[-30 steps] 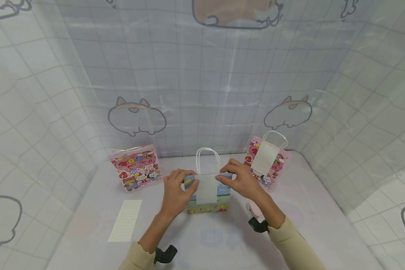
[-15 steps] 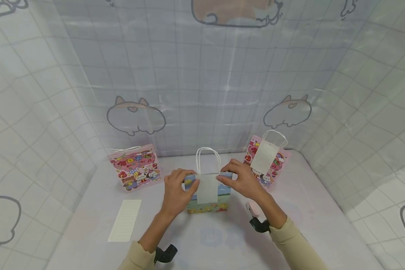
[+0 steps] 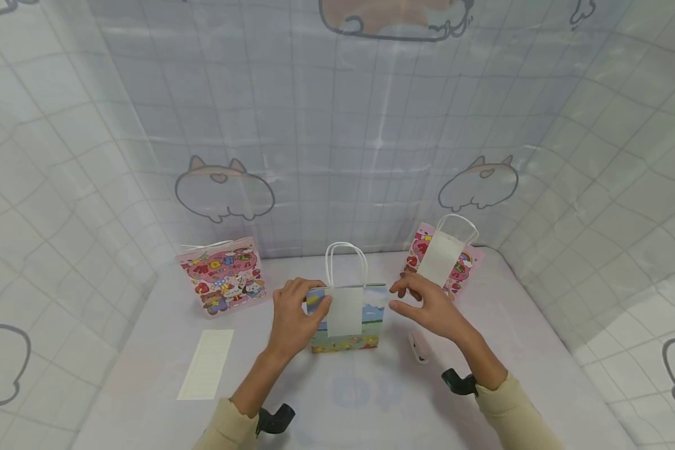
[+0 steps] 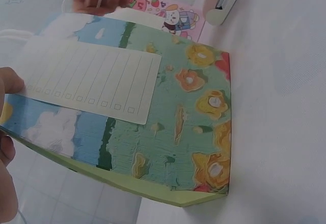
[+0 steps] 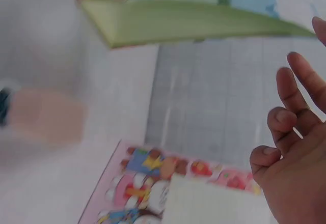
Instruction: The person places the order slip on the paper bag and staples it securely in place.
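A small paper gift bag with white twisted handles stands upright mid-table, painted with sky, grass and yellow flowers. Over its upper front lies a cream checklist slip with ruled lines and small boxes. My left hand pinches the bag's top left edge, thumb in front near the slip and fingers behind. Just off the bag's right side, my right hand holds nothing, its fingers loosely bent. In the right wrist view that hand is apart from the bag's green side.
A pink stapler lies right of the bag. At the back left stands a pink cartoon bag. Another pink bag at the back right carries a slip on its front. A loose slip lies on the left of the table.
My right hand has let go of the bag's top right edge and moved right, away from it. The left hand keeps its pinch. The stapler shows more fully now.
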### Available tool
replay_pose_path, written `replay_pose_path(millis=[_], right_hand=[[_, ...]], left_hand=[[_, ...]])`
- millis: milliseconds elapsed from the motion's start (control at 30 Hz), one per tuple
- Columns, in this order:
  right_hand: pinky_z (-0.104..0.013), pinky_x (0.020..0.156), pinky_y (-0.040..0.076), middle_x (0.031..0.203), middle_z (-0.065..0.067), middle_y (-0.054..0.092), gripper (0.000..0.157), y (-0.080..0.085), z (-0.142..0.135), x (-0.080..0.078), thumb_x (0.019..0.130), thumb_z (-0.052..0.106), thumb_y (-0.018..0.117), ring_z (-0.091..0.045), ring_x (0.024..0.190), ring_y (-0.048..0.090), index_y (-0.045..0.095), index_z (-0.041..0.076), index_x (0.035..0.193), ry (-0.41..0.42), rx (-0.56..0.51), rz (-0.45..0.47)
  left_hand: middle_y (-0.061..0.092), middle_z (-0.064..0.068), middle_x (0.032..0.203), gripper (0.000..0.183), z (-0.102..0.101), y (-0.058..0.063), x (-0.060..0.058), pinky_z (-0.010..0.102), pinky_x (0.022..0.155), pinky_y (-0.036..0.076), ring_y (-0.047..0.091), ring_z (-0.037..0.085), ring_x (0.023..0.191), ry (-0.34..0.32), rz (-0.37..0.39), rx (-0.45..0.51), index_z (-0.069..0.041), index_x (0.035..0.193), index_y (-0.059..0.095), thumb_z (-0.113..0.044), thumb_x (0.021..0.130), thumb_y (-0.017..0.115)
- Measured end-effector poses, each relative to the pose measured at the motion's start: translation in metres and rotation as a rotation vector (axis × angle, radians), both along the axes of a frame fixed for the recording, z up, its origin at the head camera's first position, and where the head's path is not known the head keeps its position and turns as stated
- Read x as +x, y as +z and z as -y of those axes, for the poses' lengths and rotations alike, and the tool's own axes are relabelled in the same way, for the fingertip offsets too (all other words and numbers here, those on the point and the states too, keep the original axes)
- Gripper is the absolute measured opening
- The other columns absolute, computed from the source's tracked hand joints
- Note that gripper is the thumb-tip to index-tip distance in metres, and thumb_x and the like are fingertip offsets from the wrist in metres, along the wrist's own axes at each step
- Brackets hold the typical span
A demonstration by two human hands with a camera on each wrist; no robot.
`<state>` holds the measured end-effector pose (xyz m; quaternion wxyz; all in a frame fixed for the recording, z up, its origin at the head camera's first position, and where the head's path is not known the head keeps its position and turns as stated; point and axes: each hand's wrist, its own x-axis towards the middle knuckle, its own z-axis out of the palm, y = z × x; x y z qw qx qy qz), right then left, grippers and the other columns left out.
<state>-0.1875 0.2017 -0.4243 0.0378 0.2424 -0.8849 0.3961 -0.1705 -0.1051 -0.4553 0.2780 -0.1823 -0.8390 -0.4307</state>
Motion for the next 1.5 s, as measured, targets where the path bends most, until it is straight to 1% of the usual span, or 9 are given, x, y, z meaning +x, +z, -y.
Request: replay_pose_path(millis=[100, 233, 433, 600, 867, 967, 1133, 1333, 1500], right_hand=[[-0.029, 0.068, 0.042, 0.098, 0.008, 0.062, 0.020, -0.007, -0.013, 0.002, 0.092, 0.041, 0.073, -0.019, 0.083, 0.050, 0.067, 0.032, 0.109, -0.003, 0.036, 0.019], [-0.027, 0.067, 0.042, 0.098, 0.010, 0.063, 0.021, -0.019, -0.028, 0.003, 0.092, 0.036, 0.073, -0.021, 0.082, 0.051, 0.068, 0.026, 0.110, 0.016, 0.063, 0.071], [-0.026, 0.067, 0.043, 0.100, 0.007, 0.067, 0.018, -0.034, -0.046, 0.005, 0.094, 0.031, 0.071, -0.015, 0.080, 0.051, 0.070, 0.022, 0.110, 0.054, 0.101, 0.139], [-0.028, 0.069, 0.046, 0.109, -0.006, 0.070, 0.019, -0.048, -0.060, 0.005, 0.097, 0.021, 0.067, -0.015, 0.083, 0.051, 0.071, 0.015, 0.114, 0.097, 0.113, 0.191], [-0.027, 0.071, 0.046, 0.128, -0.003, 0.067, 0.032, -0.073, -0.074, 0.005, 0.097, 0.006, 0.059, -0.016, 0.089, 0.051, 0.069, 0.017, 0.125, 0.138, 0.141, 0.321], [-0.027, 0.071, 0.046, 0.131, -0.001, 0.066, 0.033, -0.076, -0.074, 0.005, 0.098, 0.008, 0.058, -0.016, 0.088, 0.052, 0.070, 0.019, 0.127, 0.149, 0.151, 0.337], [-0.027, 0.069, 0.045, 0.126, 0.001, 0.068, 0.030, -0.077, -0.075, 0.005, 0.098, 0.010, 0.060, -0.016, 0.086, 0.052, 0.072, 0.020, 0.124, 0.145, 0.158, 0.352], [-0.028, 0.077, 0.042, 0.126, 0.000, 0.067, 0.027, -0.074, -0.076, 0.008, 0.098, 0.012, 0.060, -0.018, 0.097, 0.051, 0.071, 0.018, 0.123, 0.159, 0.128, 0.394], [-0.029, 0.078, 0.041, 0.129, -0.002, 0.066, 0.029, -0.072, -0.076, 0.010, 0.098, 0.013, 0.060, -0.018, 0.098, 0.050, 0.069, 0.017, 0.126, 0.161, 0.116, 0.404]], left_hand=[[0.066, -0.002, 0.097, 0.023, 0.000, 0.001, 0.000, 0.043, 0.086, 0.028, 0.051, 0.014, 0.086, 0.000, 0.008, 0.005, -0.016, 0.108, 0.070, -0.024, 0.088, 0.078], [0.066, -0.002, 0.097, 0.023, 0.000, 0.002, 0.001, 0.043, 0.086, 0.028, 0.051, 0.013, 0.087, -0.001, 0.006, 0.007, -0.016, 0.108, 0.070, -0.024, 0.088, 0.078], [0.065, -0.003, 0.096, 0.023, 0.000, 0.002, 0.002, 0.043, 0.085, 0.028, 0.050, 0.013, 0.087, 0.000, 0.010, 0.008, -0.017, 0.108, 0.070, -0.024, 0.088, 0.078], [0.066, -0.003, 0.099, 0.023, 0.000, 0.002, 0.002, 0.043, 0.087, 0.028, 0.050, 0.013, 0.089, -0.001, 0.021, 0.013, -0.017, 0.109, 0.070, -0.024, 0.089, 0.078], [0.066, -0.003, 0.099, 0.023, 0.001, 0.002, 0.002, 0.044, 0.087, 0.028, 0.051, 0.013, 0.089, -0.008, 0.014, 0.019, -0.017, 0.109, 0.070, -0.024, 0.088, 0.078], [0.066, -0.003, 0.099, 0.024, 0.000, 0.001, 0.001, 0.043, 0.086, 0.028, 0.051, 0.012, 0.089, -0.005, 0.008, 0.017, -0.017, 0.109, 0.070, -0.023, 0.088, 0.079], [0.066, -0.003, 0.099, 0.023, 0.000, 0.001, 0.002, 0.043, 0.086, 0.028, 0.050, 0.012, 0.088, -0.004, 0.014, 0.017, -0.017, 0.108, 0.070, -0.024, 0.088, 0.078], [0.066, -0.003, 0.100, 0.022, 0.000, 0.002, 0.003, 0.043, 0.086, 0.028, 0.050, 0.012, 0.088, -0.003, 0.030, 0.019, -0.017, 0.109, 0.070, -0.024, 0.089, 0.078], [0.065, -0.003, 0.099, 0.022, 0.000, 0.002, 0.003, 0.043, 0.086, 0.028, 0.050, 0.013, 0.088, -0.004, 0.030, 0.023, -0.016, 0.108, 0.070, -0.023, 0.089, 0.078]])
